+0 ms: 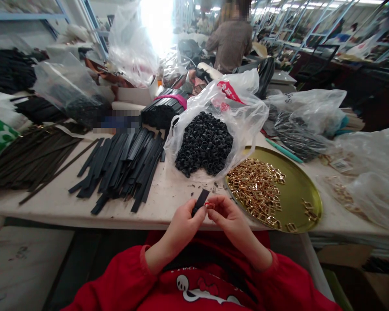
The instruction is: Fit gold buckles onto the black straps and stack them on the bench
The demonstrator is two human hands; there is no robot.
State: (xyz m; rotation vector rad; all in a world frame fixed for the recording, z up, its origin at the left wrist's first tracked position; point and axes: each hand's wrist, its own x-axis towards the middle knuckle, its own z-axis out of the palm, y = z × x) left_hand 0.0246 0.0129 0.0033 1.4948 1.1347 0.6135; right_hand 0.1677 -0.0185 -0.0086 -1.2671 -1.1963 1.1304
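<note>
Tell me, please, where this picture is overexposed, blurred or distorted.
Head view: the light at top centre is blown out white; the table edge bows from the wide lens; the far shelves look soft; the left hand, right hand and black strip are sharp; a pixelated patch lies behind the strip pile.

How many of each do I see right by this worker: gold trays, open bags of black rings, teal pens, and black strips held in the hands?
Gold tray: 1
Bag of black rings: 1
Teal pen: 1
Black strip, pinched by the left hand: 1
Total: 4
</note>
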